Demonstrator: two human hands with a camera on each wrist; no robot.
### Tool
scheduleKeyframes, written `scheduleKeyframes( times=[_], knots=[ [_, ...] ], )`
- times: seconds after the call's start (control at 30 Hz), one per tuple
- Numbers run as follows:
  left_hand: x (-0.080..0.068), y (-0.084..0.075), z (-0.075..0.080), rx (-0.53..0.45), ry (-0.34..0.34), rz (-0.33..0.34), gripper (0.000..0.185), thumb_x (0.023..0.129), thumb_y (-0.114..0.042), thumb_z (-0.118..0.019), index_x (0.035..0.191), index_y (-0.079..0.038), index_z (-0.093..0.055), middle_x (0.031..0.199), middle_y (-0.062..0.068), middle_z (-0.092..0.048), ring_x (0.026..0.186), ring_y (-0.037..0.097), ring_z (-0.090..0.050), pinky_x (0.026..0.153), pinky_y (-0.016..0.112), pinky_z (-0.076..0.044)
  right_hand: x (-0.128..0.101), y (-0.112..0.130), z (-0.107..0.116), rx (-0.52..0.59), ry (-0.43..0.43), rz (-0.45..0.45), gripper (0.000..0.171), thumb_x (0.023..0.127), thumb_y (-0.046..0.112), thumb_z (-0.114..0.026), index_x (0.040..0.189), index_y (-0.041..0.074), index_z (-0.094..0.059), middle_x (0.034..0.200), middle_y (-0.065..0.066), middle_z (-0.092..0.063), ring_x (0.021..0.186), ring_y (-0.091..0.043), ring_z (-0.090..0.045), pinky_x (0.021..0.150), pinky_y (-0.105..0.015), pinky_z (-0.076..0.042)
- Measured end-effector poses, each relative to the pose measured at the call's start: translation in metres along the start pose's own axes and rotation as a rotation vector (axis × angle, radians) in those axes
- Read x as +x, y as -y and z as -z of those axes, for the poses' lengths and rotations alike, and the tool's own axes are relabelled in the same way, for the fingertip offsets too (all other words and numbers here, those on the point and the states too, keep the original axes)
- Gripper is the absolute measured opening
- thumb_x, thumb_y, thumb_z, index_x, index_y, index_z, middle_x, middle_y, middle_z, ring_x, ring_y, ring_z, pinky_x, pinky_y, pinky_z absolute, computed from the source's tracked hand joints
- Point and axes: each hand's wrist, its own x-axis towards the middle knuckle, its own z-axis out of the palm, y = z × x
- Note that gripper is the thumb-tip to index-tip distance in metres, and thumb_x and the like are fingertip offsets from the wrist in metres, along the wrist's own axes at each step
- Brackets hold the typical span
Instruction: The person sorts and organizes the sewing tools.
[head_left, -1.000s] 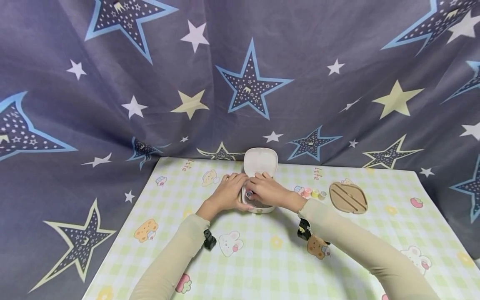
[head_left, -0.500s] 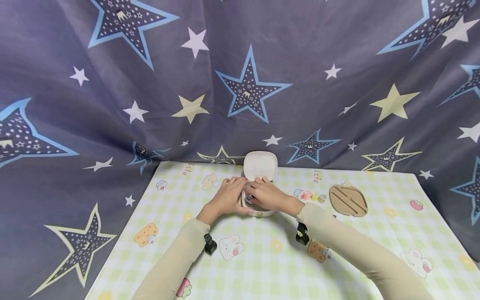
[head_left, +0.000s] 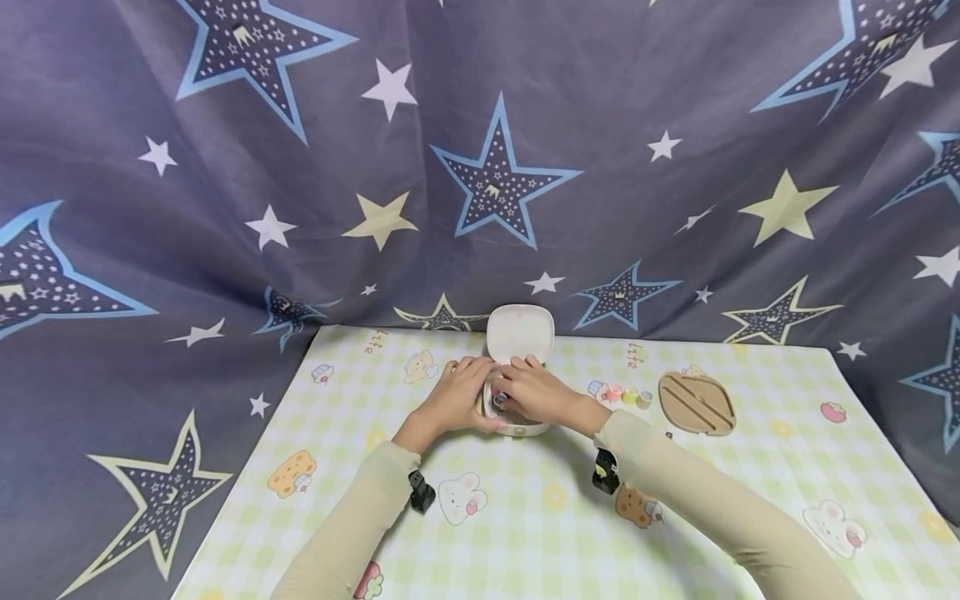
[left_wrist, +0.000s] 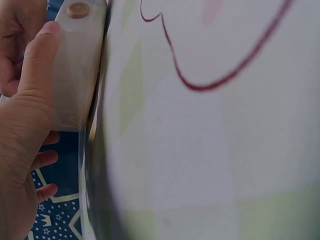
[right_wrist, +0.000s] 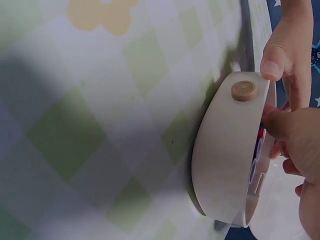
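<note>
A white box (right_wrist: 220,155) with rounded corners and a small tan button on its front stands on the table with its lid (head_left: 521,333) raised at the back. My left hand (head_left: 454,396) grips the box's left side, its thumb against the front wall in the left wrist view. My right hand (head_left: 537,390) reaches in over the rim, thumb and fingers pinching a small round spool (head_left: 500,400) with a pale rim and dark middle. More small round pieces (right_wrist: 253,170) show inside the box in the right wrist view. My right fingers partly hide the contents.
Small pink, yellow and grey spools (head_left: 631,396) stand in a row right of the box. Beyond them lies a brown tray (head_left: 697,403) with diagonal slots. A star-printed curtain (head_left: 637,208) hangs behind the checked tabletop (head_left: 525,533).
The head view has tilted slightly, so the scene sits lower. Both hands stay at the box, the right fingers shifting only a little around the spool.
</note>
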Motion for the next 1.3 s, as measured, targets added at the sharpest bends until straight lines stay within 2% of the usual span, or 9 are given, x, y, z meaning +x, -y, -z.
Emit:
scheduleKeyframes(
  times=[0.27, 0.43, 0.8, 1.0, 1.3],
  knots=[
    [0.0033, 0.0008, 0.0015, 0.015, -0.010, 0.000, 0.110, 0.066, -0.078, -0.077, 0.150, -0.015, -0.043, 0.149, 0.003, -0.050, 0.135, 0.025, -0.046, 0.110, 0.051, -0.037, 0.0013, -0.0014, 0.0022, -0.028, -0.011, 0.035, 0.021, 0.086, 0.027, -0.080, 0.104, 0.020, -0.071, 0.114, -0.004, -0.068, 0.098, -0.023, -0.055, 0.083, -0.039, -0.040],
    [0.0041, 0.0010, 0.0027, 0.010, -0.020, -0.006, 0.110, 0.066, -0.077, -0.078, 0.150, -0.014, -0.044, 0.149, 0.004, -0.050, 0.135, 0.027, -0.046, 0.110, 0.052, -0.037, 0.0030, 0.0000, 0.0038, -0.048, -0.006, 0.030, 0.019, 0.089, 0.027, -0.078, 0.105, 0.021, -0.071, 0.118, -0.005, -0.068, 0.098, -0.023, -0.056, 0.083, -0.038, -0.040],
    [0.0040, -0.0007, 0.0054, 0.012, -0.003, 0.001, 0.109, 0.068, -0.077, -0.078, 0.150, -0.014, -0.044, 0.150, 0.004, -0.049, 0.136, 0.027, -0.045, 0.111, 0.052, -0.036, 0.0045, 0.0014, 0.0039, -0.028, 0.040, 0.003, 0.018, 0.093, 0.025, -0.074, 0.109, 0.019, -0.072, 0.123, -0.008, -0.068, 0.103, -0.025, -0.057, 0.086, -0.040, -0.041],
    [0.0030, -0.0007, 0.0032, -0.001, -0.018, -0.012, 0.110, 0.066, -0.075, -0.080, 0.149, -0.012, -0.045, 0.149, 0.007, -0.051, 0.135, 0.028, -0.047, 0.109, 0.053, -0.037, 0.0024, 0.0026, 0.0045, -0.034, 0.027, 0.008, 0.018, 0.092, 0.024, -0.075, 0.108, 0.019, -0.072, 0.119, -0.007, -0.068, 0.102, -0.025, -0.058, 0.086, -0.041, -0.042],
    [0.0027, 0.0004, 0.0006, 0.007, 0.010, 0.002, 0.111, 0.067, -0.077, -0.077, 0.151, -0.014, -0.042, 0.150, 0.004, -0.049, 0.136, 0.026, -0.045, 0.110, 0.052, -0.036, -0.0003, 0.0025, 0.0075, 0.005, 0.011, -0.005, 0.026, 0.089, 0.025, -0.078, 0.113, 0.017, -0.072, 0.119, -0.007, -0.069, 0.101, -0.025, -0.056, 0.086, -0.041, -0.040]
  ],
)
